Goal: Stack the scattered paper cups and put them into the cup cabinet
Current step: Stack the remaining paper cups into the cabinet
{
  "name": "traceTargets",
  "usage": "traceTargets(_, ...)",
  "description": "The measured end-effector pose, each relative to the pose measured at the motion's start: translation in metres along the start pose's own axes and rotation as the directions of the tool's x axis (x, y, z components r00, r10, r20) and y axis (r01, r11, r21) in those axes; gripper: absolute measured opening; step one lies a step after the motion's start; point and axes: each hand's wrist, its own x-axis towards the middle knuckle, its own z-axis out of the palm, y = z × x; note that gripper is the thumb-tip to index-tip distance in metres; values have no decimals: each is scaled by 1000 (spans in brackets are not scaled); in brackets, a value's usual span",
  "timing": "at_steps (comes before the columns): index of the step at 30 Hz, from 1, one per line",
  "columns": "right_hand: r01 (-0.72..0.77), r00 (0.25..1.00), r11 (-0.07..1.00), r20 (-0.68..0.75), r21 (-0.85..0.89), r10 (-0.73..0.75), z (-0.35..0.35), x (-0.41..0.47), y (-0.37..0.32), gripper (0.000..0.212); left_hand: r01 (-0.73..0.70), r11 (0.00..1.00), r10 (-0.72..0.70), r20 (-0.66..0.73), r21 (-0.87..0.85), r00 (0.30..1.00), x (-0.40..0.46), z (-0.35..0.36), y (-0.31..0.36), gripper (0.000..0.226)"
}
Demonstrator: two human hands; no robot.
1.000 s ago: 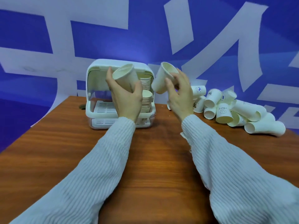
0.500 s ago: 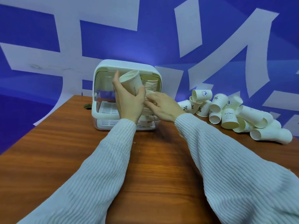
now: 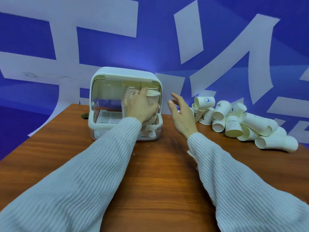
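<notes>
The white cup cabinet stands open at the back of the wooden table. Inside it, on the right, my left hand is shut on a paper cup that sits on top of a cup stack; another tall stack rises behind my fingers. My right hand hovers empty with fingers apart, just right of the cabinet. A pile of scattered paper cups lies on the table to the right.
A slotted white tray forms the cabinet's floor, bare on its left half. A round cable hole sits left of the cabinet. A blue and white wall stands directly behind the table.
My right hand let go of its cup at the stack and drew back to the right, empty. My left hand carried its cup into the cabinet onto the right stack.
</notes>
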Motion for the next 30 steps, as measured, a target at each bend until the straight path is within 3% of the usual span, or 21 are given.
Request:
traceTargets(3, -33, 998, 999, -48, 15, 34, -12, -9, 14, 46, -14, 976, 11, 14, 219, 1000, -11, 9, -5, 71)
traceTargets(8, -172, 980, 985, -100, 6, 172, -30, -20, 46, 39, -30, 967, 12, 74, 252, 997, -19, 20, -9, 90)
traceTargets(10, -219, 968, 976, -127, 6, 218, -37, -20, 59, 37, -95, 976, 110, -66, 196, 992, -27, 22, -2, 76)
traceTargets(13, -287, 944, 958, -167, 0, 283, -45, -15, 76, 37, -403, 911, 408, -329, 86, 852, -50, 39, 22, 47)
traceTargets(15, -313, 926, 949, -214, 31, 312, -45, -17, 89, 36, -531, 847, 516, -236, -2, 824, -64, 67, 43, 39)
traceTargets(17, -307, 914, 951, -265, 36, 306, -43, -22, 104, 33, -471, 879, 469, -39, -75, 882, -72, 99, 61, 40)
traceTargets(20, -241, 921, 964, -341, -116, 189, -45, -20, 124, 33, -280, 952, 289, 67, -123, 955, -69, 144, 75, 45)
traceTargets(22, -137, 924, 936, -384, -326, 2, -49, -6, 139, 35, -255, 965, 261, 87, -66, 962, -58, 169, 78, 47)
traceTargets(25, -74, 908, 820, -378, -568, -180, -51, 24, 162, 49, -267, 964, 266, 60, 9, 962, -36, 196, 81, 47)
traceTargets(30, -28, 914, 651, -282, -759, -291, -47, 68, 188, 67, -207, 976, 204, 45, 67, 978, 1, 230, 78, 61)
